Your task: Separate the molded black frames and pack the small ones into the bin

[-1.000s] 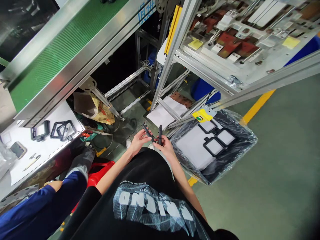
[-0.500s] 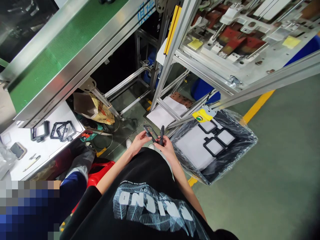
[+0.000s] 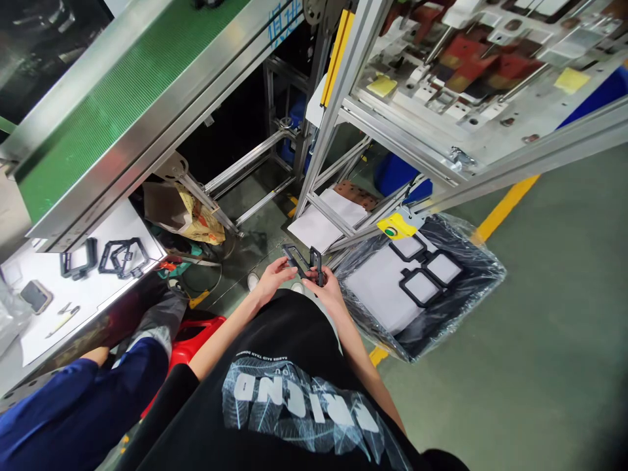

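Note:
In front of my shirt, my left hand (image 3: 275, 277) grips a black plastic frame (image 3: 293, 256) by its near edge, fingers closed. A second black plastic frame (image 3: 316, 260) stands tilted up in my right hand (image 3: 326, 289), whose fingers are wrapped round its lower end. The two frames are close together; whether they touch I cannot tell. To the right, several similar black frames (image 3: 420, 288) lie on white sheets in a plastic-lined bin (image 3: 452, 316).
A green conveyor (image 3: 122, 98) runs across the upper left. Below it, a white table (image 3: 105, 288) holds more black frames (image 3: 123, 257) and a phone (image 3: 36, 296). A co-worker's blue sleeve (image 3: 49, 412) is at lower left, by a red stool (image 3: 193, 337). A metal-framed machine (image 3: 407, 140) stands upper right.
The frame in my right hand has turned, so its opening shows more now. My hands stay in nearly the same place. The co-worker's arm shows at lower left.

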`<action>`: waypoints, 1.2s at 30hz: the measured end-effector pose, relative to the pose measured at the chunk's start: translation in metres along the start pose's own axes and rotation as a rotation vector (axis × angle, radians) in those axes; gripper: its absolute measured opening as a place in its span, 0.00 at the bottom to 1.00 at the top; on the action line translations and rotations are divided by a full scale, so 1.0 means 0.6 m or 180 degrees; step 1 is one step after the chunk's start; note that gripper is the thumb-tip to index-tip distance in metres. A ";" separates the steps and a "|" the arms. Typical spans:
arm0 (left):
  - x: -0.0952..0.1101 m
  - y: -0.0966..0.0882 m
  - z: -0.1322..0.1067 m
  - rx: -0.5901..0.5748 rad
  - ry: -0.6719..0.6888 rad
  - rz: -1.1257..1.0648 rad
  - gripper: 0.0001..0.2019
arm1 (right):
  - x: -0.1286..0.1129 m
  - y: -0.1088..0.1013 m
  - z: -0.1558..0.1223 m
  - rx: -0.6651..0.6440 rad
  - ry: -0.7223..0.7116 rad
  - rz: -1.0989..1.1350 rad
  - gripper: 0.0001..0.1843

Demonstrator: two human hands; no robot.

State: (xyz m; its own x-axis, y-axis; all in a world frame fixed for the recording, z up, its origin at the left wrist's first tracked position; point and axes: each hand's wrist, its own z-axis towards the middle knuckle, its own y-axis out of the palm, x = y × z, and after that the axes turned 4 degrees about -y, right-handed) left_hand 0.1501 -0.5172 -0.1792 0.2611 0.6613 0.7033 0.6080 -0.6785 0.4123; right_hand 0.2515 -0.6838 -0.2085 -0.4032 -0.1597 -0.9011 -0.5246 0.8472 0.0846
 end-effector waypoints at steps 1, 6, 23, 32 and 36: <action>0.000 0.000 0.000 0.0008 0.0003 0.0002 0.27 | 0.000 0.000 0.000 -0.0008 0.0007 -0.0001 0.34; 0.000 0.000 0.000 0.0027 0.0039 0.0012 0.27 | 0.003 -0.001 0.001 -0.0040 0.0025 -0.0010 0.34; 0.006 0.003 -0.008 0.0071 0.0043 -0.0028 0.27 | 0.008 0.004 0.003 -0.0049 -0.0016 0.0010 0.37; 0.001 0.001 -0.005 0.0141 0.0009 -0.0087 0.28 | 0.012 0.004 0.000 -0.0025 -0.0003 0.0040 0.37; 0.001 0.000 -0.004 0.0183 0.0017 -0.0126 0.29 | 0.010 0.006 -0.001 -0.0014 -0.0033 0.0079 0.37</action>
State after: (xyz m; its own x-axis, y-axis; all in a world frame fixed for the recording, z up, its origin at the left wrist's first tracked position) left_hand 0.1484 -0.5178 -0.1773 0.2319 0.6854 0.6902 0.6598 -0.6322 0.4061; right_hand 0.2467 -0.6822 -0.2133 -0.4084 -0.1333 -0.9030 -0.5178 0.8485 0.1089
